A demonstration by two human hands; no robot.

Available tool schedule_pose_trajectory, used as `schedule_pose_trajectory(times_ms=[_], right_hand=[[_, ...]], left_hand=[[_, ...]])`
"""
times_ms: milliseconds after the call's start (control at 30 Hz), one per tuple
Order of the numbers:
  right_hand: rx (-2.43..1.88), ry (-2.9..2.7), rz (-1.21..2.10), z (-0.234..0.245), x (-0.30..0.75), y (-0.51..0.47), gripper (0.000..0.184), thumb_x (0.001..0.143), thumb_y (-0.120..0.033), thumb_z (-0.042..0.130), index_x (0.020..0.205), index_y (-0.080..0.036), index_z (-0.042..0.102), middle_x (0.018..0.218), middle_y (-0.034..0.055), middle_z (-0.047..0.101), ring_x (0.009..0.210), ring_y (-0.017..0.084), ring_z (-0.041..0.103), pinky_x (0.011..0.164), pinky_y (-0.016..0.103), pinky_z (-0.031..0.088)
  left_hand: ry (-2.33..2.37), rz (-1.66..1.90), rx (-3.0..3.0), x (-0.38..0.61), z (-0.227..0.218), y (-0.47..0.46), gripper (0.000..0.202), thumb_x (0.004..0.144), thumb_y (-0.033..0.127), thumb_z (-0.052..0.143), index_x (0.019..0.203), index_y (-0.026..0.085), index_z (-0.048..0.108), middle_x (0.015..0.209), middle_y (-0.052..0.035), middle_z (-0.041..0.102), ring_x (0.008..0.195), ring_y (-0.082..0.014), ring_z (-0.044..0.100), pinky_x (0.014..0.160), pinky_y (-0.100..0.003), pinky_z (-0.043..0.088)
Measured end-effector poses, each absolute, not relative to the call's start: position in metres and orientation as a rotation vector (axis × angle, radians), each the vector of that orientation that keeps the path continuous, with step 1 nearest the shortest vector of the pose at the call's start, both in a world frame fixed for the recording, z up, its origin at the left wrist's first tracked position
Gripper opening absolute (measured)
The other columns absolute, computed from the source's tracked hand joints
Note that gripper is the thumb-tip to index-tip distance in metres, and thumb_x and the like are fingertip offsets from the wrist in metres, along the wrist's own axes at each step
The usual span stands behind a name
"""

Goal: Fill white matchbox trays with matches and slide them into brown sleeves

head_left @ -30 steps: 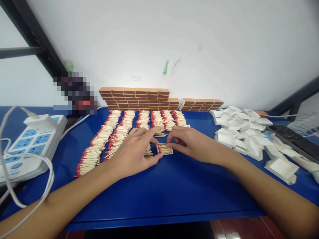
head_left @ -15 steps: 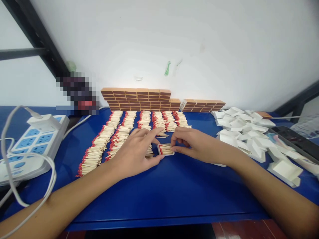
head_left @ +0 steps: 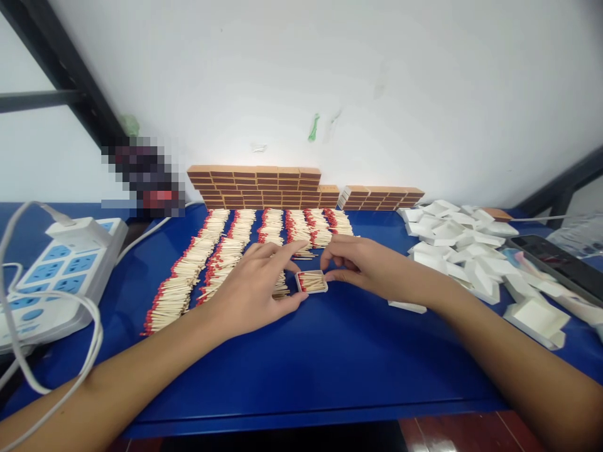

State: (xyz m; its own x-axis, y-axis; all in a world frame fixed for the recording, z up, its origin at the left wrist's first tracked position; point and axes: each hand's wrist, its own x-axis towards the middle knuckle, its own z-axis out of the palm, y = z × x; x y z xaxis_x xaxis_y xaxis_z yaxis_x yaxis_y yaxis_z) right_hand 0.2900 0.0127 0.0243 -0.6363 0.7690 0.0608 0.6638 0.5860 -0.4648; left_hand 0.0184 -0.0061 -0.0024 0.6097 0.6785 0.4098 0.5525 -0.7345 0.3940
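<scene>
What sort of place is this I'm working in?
Likely a hand-packing bench for matches: rows of loose matches, stacked matchboxes behind them, and a heap of empty white trays on a blue table.

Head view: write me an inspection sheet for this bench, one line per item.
Surface: blue table.
Job's things: small tray of matches between the hands; match rows behind it; brown box stacks at the wall; loose white trays on the right.
Clutter: dark phone, far right.
Grippers: left hand spread, thumb at the tray; right hand with fingertips at its right edge.
Cables: white cable looped by the power strip, left.
Surroundings: white wall, black frame.
</scene>
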Motion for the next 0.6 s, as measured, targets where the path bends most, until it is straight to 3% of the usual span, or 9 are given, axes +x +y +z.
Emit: schedule_pose_trajectory(times_ms=[400, 600], right_hand=[[-1.104, -2.573, 0.636, 0.027, 0.293, 0.017, 0.021, 0.107, -0.036, 0.056, 0.099, -0.024, 0.071, 0.101, 0.0052, 0.069, 0.088, 0.02, 0.062, 0.078, 0.034, 0.047], [-1.474, -2.403, 0.255, 0.041, 0.345, 0.047, 0.023, 0.097, -0.043, 0.064, 0.097, -0.022, 0.074, 0.09, 0.0069, 0.071, 0.078, 0.022, 0.062, 0.069, 0.035, 0.044]], left_hand=[[1.013, 0.805, 2.607, 0.019, -0.003, -0.006, 0.075, 0.093, 0.033, 0.079, 0.156, 0.03, 0.038, 0.117, -0.0001, 0.08, 0.122, -0.0298, 0.064, 0.11, -0.05, 0.047], [1.004, 0.817, 2.625, 0.018, -0.003, -0.006, 0.074, 0.094, 0.032, 0.079, 0.156, 0.03, 0.037, 0.115, 0.0008, 0.08, 0.124, -0.0286, 0.064, 0.112, -0.05, 0.045]])
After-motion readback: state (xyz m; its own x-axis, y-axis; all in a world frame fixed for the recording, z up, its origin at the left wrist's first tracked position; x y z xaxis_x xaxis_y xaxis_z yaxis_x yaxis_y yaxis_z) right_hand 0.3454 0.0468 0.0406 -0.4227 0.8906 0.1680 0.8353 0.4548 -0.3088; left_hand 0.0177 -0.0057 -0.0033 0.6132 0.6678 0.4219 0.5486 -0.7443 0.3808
